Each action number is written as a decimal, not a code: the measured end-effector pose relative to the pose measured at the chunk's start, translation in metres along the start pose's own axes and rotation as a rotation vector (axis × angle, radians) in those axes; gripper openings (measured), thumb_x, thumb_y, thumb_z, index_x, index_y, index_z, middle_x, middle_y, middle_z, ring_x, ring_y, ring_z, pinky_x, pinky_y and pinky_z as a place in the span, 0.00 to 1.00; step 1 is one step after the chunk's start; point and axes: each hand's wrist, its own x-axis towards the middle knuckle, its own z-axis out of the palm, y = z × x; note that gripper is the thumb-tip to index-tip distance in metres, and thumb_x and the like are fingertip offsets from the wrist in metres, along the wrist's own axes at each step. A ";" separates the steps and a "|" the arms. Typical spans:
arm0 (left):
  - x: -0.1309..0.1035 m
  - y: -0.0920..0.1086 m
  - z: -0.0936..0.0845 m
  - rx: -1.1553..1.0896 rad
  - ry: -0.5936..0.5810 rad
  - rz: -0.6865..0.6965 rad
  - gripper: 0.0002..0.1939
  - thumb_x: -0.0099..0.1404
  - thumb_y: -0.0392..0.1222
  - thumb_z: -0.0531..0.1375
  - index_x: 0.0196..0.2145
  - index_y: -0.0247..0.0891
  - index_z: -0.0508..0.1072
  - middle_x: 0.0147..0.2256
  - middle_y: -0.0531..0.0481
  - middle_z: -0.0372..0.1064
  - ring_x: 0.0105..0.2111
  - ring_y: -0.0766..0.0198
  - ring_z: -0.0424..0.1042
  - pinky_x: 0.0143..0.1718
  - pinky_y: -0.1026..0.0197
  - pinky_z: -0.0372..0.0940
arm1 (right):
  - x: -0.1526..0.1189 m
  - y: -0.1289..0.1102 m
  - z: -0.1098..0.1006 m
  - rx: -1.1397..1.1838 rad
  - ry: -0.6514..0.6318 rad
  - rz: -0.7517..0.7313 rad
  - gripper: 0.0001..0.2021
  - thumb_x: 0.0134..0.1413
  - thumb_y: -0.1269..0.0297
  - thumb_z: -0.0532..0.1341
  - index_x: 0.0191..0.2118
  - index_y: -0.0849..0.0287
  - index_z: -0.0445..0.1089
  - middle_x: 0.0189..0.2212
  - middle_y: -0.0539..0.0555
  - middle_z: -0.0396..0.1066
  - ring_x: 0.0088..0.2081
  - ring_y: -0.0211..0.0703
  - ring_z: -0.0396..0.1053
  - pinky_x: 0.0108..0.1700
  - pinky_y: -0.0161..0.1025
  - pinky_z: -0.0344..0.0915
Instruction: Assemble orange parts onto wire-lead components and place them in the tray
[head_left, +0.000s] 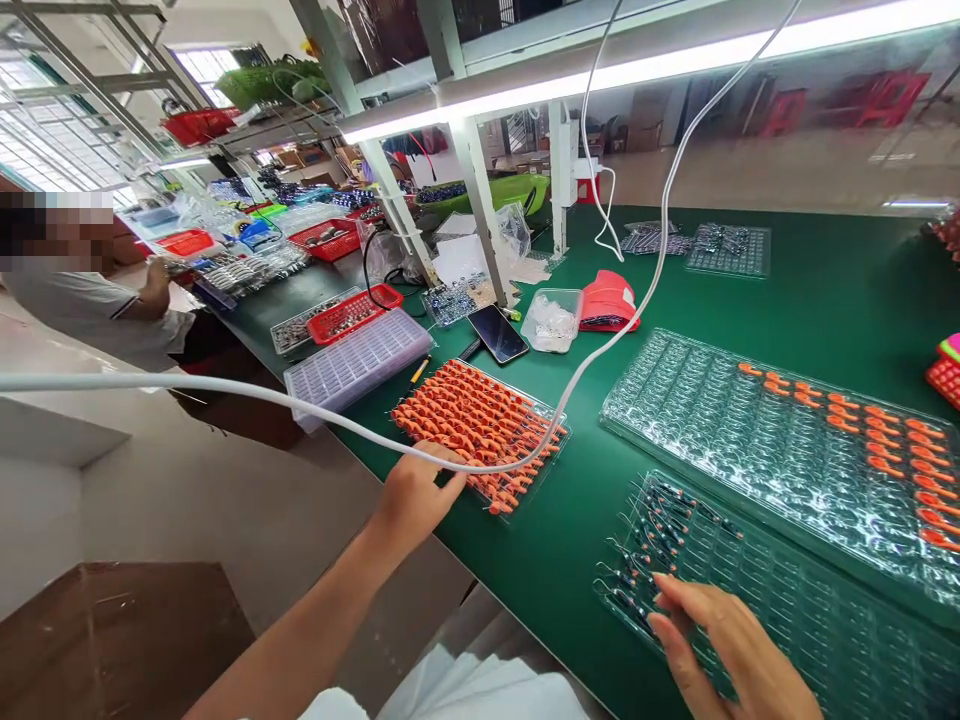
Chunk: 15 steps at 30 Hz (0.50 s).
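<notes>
My left hand [416, 495] reaches to the near edge of a tray packed with orange pieces [472, 425]; its fingertips touch the pieces, and what they grip, if anything, is too small to tell. Over the near clear tray [787, 590] is my right hand [731, 640], thumb and forefinger apart beside small dark hooked pieces [652, 540], with nothing visible between them. Behind it lies a larger clear tray [720, 430] whose right part holds orange pieces [885, 445] in its compartments.
A white cable [649, 290] hangs across the view. On the green table [570, 540] are a phone [498, 334], a clear tub [553, 320], red packets [607, 300] and a stack of lilac trays [360, 365]. Another person [112, 310] sits at the left.
</notes>
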 end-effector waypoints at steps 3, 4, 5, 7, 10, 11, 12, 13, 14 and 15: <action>0.000 0.001 0.003 0.051 -0.029 -0.006 0.07 0.66 0.36 0.58 0.29 0.39 0.72 0.31 0.48 0.73 0.37 0.55 0.72 0.40 0.56 0.66 | -0.001 0.001 0.001 0.005 -0.028 -0.021 0.12 0.64 0.62 0.58 0.52 0.57 0.67 0.38 0.57 0.75 0.37 0.43 0.75 0.39 0.37 0.74; 0.002 0.002 0.003 0.072 -0.037 -0.006 0.08 0.66 0.36 0.58 0.28 0.39 0.72 0.31 0.48 0.73 0.36 0.55 0.71 0.39 0.55 0.65 | -0.001 0.001 0.001 0.004 -0.031 -0.026 0.12 0.64 0.63 0.58 0.52 0.58 0.67 0.38 0.57 0.75 0.37 0.42 0.75 0.39 0.36 0.73; 0.003 0.002 0.003 0.094 -0.044 -0.007 0.08 0.66 0.36 0.58 0.28 0.38 0.71 0.30 0.48 0.73 0.36 0.54 0.71 0.39 0.55 0.65 | -0.001 0.001 0.001 0.001 -0.030 -0.029 0.12 0.64 0.64 0.58 0.52 0.58 0.67 0.38 0.57 0.75 0.36 0.42 0.75 0.38 0.36 0.73; 0.005 0.002 0.002 0.131 -0.056 -0.010 0.09 0.65 0.36 0.57 0.27 0.38 0.71 0.29 0.47 0.72 0.35 0.53 0.71 0.38 0.54 0.65 | -0.001 0.000 0.002 0.001 -0.025 -0.033 0.12 0.64 0.65 0.58 0.51 0.58 0.67 0.37 0.56 0.75 0.36 0.41 0.74 0.38 0.37 0.73; 0.007 0.002 0.001 0.162 -0.074 -0.009 0.08 0.65 0.37 0.57 0.28 0.38 0.72 0.29 0.46 0.72 0.36 0.52 0.70 0.39 0.53 0.65 | -0.001 -0.001 0.002 0.020 -0.014 -0.038 0.12 0.63 0.66 0.59 0.51 0.58 0.67 0.36 0.55 0.75 0.35 0.42 0.75 0.39 0.38 0.73; 0.008 0.002 0.000 0.165 -0.084 -0.005 0.08 0.65 0.37 0.57 0.28 0.38 0.72 0.30 0.46 0.72 0.36 0.52 0.70 0.39 0.53 0.65 | 0.000 -0.001 0.002 0.028 -0.012 -0.038 0.12 0.63 0.66 0.59 0.51 0.58 0.67 0.36 0.54 0.75 0.35 0.42 0.75 0.39 0.38 0.73; 0.008 0.001 -0.001 0.165 -0.096 0.001 0.07 0.65 0.37 0.57 0.29 0.39 0.73 0.30 0.47 0.72 0.36 0.52 0.71 0.40 0.53 0.66 | 0.000 -0.001 0.002 0.037 -0.011 -0.039 0.12 0.62 0.67 0.59 0.51 0.58 0.67 0.36 0.54 0.75 0.35 0.42 0.75 0.39 0.38 0.73; 0.008 0.001 -0.003 0.163 -0.110 0.009 0.07 0.65 0.37 0.57 0.30 0.39 0.73 0.31 0.47 0.73 0.37 0.52 0.71 0.40 0.53 0.66 | 0.001 -0.001 0.002 0.044 -0.007 -0.045 0.12 0.62 0.67 0.59 0.51 0.58 0.67 0.36 0.54 0.75 0.35 0.42 0.75 0.39 0.38 0.73; 0.008 0.001 -0.005 0.158 -0.125 0.016 0.07 0.65 0.37 0.57 0.31 0.39 0.74 0.32 0.47 0.74 0.37 0.52 0.72 0.41 0.54 0.66 | 0.002 -0.001 0.003 0.050 -0.003 -0.052 0.12 0.62 0.68 0.59 0.51 0.58 0.68 0.36 0.54 0.76 0.34 0.41 0.75 0.38 0.38 0.72; 0.009 0.000 -0.008 0.147 -0.141 0.018 0.07 0.65 0.37 0.56 0.33 0.39 0.75 0.33 0.47 0.74 0.38 0.53 0.72 0.41 0.54 0.67 | 0.002 -0.001 0.003 0.053 0.003 -0.059 0.12 0.62 0.68 0.59 0.51 0.57 0.68 0.35 0.54 0.76 0.33 0.41 0.75 0.37 0.38 0.72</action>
